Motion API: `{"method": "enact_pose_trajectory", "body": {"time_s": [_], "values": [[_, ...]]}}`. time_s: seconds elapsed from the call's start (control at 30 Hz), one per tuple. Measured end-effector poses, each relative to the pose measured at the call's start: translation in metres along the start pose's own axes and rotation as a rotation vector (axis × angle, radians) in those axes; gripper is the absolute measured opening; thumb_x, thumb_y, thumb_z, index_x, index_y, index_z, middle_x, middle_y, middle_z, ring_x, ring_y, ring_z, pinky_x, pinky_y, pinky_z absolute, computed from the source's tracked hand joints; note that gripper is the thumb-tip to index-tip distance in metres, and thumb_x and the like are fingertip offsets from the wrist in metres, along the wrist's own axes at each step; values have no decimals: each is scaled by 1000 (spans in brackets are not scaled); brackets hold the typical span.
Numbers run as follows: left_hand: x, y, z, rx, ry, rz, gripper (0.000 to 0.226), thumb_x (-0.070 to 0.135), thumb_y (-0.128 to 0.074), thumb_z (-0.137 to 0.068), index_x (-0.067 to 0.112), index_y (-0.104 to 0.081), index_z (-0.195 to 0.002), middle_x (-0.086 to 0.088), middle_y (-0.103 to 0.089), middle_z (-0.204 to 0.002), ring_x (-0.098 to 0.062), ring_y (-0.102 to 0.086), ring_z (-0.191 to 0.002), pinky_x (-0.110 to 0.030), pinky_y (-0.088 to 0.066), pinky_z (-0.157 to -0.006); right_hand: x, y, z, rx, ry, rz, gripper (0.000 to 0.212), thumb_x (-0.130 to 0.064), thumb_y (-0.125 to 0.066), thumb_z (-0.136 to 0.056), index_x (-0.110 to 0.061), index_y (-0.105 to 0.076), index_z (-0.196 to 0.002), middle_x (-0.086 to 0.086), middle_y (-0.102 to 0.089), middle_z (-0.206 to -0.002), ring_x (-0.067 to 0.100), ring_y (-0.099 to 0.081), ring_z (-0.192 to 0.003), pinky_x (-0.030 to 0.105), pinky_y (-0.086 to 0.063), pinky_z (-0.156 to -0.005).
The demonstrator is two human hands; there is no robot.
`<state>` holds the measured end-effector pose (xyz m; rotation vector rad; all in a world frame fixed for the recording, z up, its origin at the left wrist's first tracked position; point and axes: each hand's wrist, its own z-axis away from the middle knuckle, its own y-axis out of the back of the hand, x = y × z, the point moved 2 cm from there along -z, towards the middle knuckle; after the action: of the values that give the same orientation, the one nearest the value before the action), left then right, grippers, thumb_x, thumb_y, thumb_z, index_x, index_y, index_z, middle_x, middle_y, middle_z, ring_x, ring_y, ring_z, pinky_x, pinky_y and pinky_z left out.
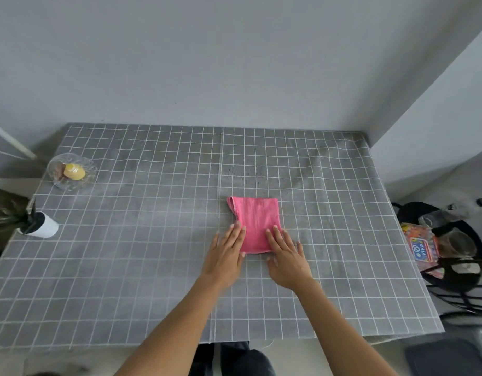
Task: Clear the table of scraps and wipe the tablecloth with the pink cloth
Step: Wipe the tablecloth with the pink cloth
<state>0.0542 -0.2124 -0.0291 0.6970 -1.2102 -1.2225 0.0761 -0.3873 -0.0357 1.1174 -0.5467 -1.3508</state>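
The pink cloth (pixel 257 218) lies folded into a rectangle on the grey checked tablecloth (pixel 153 240), a little right of the table's middle. My left hand (pixel 226 253) lies flat with straight fingers, its fingertips touching the cloth's near left edge. My right hand (pixel 286 253) is flat too, fingers resting on the cloth's near right corner. Neither hand grips anything. No loose scraps show on the tablecloth.
A glass dish (pixel 59 183) holding a yellow object (pixel 74 171) sits at the far left. A white pot with a dark plant (pixel 41 226) stands at the left edge. Right of the table, a black wire basket (pixel 457 256) holds colourful packaging (pixel 421 248).
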Motion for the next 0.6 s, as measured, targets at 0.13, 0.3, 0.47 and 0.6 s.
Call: {"method": "enact_pose_trajectory", "body": {"time_s": [0.13,0.3,0.47,0.6], "values": [[8,-1,-7,-43,37,-24,63,38,-25,-102,17,9,-151,2,18,-158,-14,16,-145,-43,2,-120,6,9,-9,13,-12,44,73,-25,-34,-95,-21,12,-151,-5,19,-158,21,16,-146,48,4,-118],[10,-5,-15,-113,113,-90,78,55,-26,-97,16,17,-149,2,25,-155,-15,20,-144,-43,8,-118,13,11,-23,36,2,81,67,-25,-29,-98,-24,12,-151,-5,19,-158,20,18,-145,47,7,-118],[12,-10,-15,-71,132,-162,81,61,-23,-95,15,22,-145,1,30,-151,-16,21,-144,-45,8,-118,11,8,-22,143,-6,121,63,-19,-28,-100,-25,9,-151,-6,13,-159,20,14,-146,45,9,-117],[13,-15,-15,-7,120,-155,80,61,-22,-95,14,17,-147,-1,22,-156,-16,18,-145,-44,9,-116,6,9,-21,230,-8,109,62,-15,-33,-99,-22,-4,-153,-4,-2,-161,21,13,-146,44,13,-117]]}}
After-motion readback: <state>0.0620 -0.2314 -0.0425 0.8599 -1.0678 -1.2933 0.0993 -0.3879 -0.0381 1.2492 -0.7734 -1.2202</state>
